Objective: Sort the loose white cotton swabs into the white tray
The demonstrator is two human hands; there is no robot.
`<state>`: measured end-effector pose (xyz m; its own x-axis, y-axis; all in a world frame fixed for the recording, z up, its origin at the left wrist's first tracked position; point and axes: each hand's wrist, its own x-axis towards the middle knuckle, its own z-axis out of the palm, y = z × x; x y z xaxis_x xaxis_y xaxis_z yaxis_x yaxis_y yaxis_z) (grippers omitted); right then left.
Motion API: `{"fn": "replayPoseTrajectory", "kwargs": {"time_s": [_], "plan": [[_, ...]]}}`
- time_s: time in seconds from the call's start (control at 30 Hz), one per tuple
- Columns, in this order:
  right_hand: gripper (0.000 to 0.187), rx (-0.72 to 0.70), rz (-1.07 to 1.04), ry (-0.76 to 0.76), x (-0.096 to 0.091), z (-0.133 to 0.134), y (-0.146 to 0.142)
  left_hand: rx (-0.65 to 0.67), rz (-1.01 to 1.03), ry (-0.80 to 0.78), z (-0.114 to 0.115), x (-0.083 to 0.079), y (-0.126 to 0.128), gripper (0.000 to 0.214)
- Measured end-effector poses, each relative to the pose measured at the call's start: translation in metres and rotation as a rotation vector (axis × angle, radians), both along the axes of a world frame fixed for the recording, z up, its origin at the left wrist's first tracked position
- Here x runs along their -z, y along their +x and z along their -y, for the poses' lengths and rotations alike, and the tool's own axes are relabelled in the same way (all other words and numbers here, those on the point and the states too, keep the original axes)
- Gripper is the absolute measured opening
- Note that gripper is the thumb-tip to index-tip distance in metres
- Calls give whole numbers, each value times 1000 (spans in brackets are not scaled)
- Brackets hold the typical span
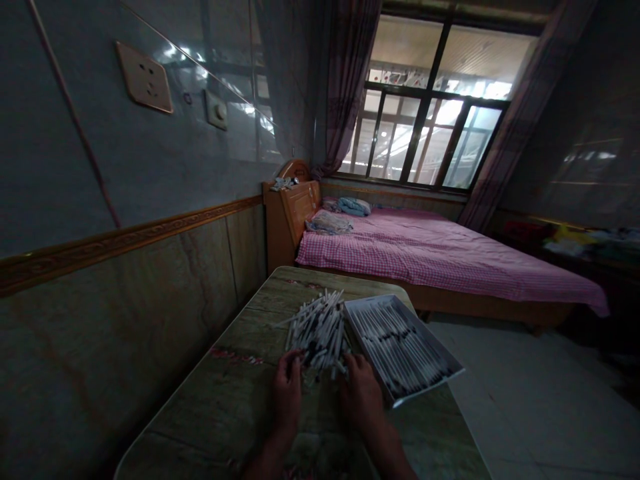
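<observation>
A loose heap of thin white sticks with dark markings (317,331) lies on the marble-patterned tabletop (227,393). Beside it, a shallow white tray (403,347) holds similar sticks in roughly parallel rows. My left hand (287,391) rests at the heap's near edge, its fingertips at the sticks. My right hand (363,393) is at the heap's lower right, next to the tray's near corner. Whether either hand grips a stick is hidden.
The table's left side runs along a tiled wall with a wall socket (145,77). Beyond the table stands a bed with a pink gingham sheet (440,257). A tiled floor (510,393) lies to the right, below a curtained window (425,100).
</observation>
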<state>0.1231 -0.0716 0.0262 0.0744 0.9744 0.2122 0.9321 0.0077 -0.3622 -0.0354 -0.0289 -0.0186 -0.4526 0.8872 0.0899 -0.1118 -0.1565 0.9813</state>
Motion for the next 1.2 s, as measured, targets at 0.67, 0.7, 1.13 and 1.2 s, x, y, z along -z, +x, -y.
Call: {"fn": "replayPoseTrajectory", "kwargs": {"time_s": [0.67, 0.7, 1.13, 1.2], "plan": [[39, 58, -81, -23, 3, -46, -16, 279, -150, -74, -1, 1, 6, 45], [41, -5, -153, 37, 6, -38, -20, 287, -131, -75, -2, 2, 6, 46], [32, 83, 162, -215, -17, -60, 3, 253, 46, -131, -1, -7, 4, 53], [25, 90, 213, -266, -19, -71, 8, 258, 78, -138, 1, -11, 4, 54]]}}
